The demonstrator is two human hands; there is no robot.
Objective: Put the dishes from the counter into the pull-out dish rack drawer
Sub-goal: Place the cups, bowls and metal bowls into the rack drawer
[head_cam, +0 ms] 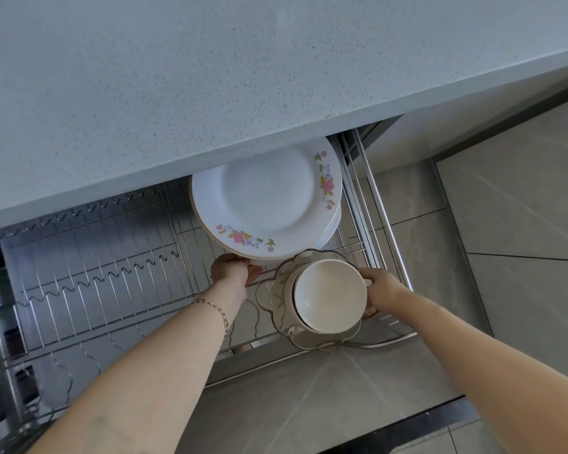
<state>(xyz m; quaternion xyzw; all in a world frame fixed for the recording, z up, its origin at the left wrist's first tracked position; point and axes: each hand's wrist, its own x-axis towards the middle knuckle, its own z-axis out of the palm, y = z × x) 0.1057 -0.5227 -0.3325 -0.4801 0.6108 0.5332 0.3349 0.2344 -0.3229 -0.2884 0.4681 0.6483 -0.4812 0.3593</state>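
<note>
Overhead, the counter [210, 77] overhangs the plates [266, 198]; bowls [328, 296] just beside, wire dividers [95, 273] left.

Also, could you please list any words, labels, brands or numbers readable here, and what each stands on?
There is no readable text.
The stacked plates bear only painted flowers; the white bowl, the scalloped glass dish, the wire dish rack drawer and the speckled countertop show no lettering.
</note>
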